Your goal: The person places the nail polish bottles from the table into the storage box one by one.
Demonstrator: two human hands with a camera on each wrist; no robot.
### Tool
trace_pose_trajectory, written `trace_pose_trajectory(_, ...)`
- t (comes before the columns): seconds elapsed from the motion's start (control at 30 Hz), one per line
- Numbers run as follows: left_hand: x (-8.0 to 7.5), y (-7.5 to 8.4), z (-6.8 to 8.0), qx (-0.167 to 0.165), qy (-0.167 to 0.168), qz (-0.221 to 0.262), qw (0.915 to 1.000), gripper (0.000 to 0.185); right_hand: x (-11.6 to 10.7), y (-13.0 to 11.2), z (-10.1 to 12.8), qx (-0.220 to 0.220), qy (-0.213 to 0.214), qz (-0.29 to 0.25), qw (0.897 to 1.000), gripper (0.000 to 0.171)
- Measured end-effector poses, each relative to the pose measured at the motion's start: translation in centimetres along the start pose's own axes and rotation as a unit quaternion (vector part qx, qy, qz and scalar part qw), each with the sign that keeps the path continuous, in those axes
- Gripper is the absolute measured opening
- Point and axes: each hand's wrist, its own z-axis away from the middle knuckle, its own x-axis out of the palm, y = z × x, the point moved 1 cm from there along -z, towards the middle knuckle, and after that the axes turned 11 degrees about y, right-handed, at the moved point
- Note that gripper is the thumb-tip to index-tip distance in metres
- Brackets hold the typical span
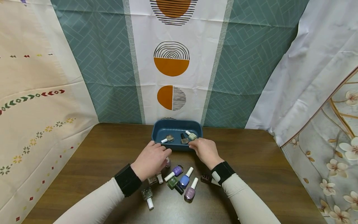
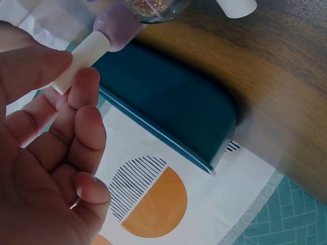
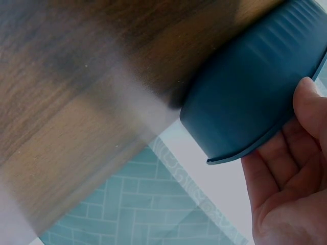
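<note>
My left hand [image 1: 152, 159] pinches the white cap of a mauve nail polish bottle [image 2: 116, 26] between thumb and fingers, in front of the blue bin [image 1: 176, 147]. In the head view the hand partly hides this bottle. My right hand [image 1: 205, 151] grips the bin's front rim near its right corner; the right wrist view has the thumb against the outer wall and the other fingers behind the rim. Inside the bin lie a glittery bottle [image 1: 170, 138], a pale green bottle [image 1: 192, 136] and a dark-capped bottle [image 1: 184, 141].
On the brown table [image 1: 120, 140], several bottles lie before the bin: purple [image 1: 177, 170], blue [image 1: 184, 181], green [image 1: 173, 183], mauve [image 1: 190, 194] and dark glitter [image 1: 147, 193]. A dark bottle [image 1: 206, 178] lies beside the right wrist. Patterned cloth [image 1: 117, 62] hangs behind the table.
</note>
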Motion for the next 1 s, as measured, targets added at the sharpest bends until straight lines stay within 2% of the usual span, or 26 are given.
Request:
trace_pose_trajectory(0.47,-1.4,-1.1,-0.6,-0.052,0.029,0.058,0.9966,0.025,0.1,0.0,0.0,0.0,0.002,0.002,1.0,0.01)
trace_pose_trajectory(0.73,-1.7,-1.8,-0.8,-0.066,0.06,0.096,0.9914,0.021,0.1,0.0,0.0,0.003,0.003,-0.002,1.0,0.01)
trace_pose_trajectory(1.0,-2.0,-2.4,-1.2,-0.076,0.087,0.115,0.9866,0.02,0.3,0.1,0.1,0.001,0.004,0.001,1.0,0.009)
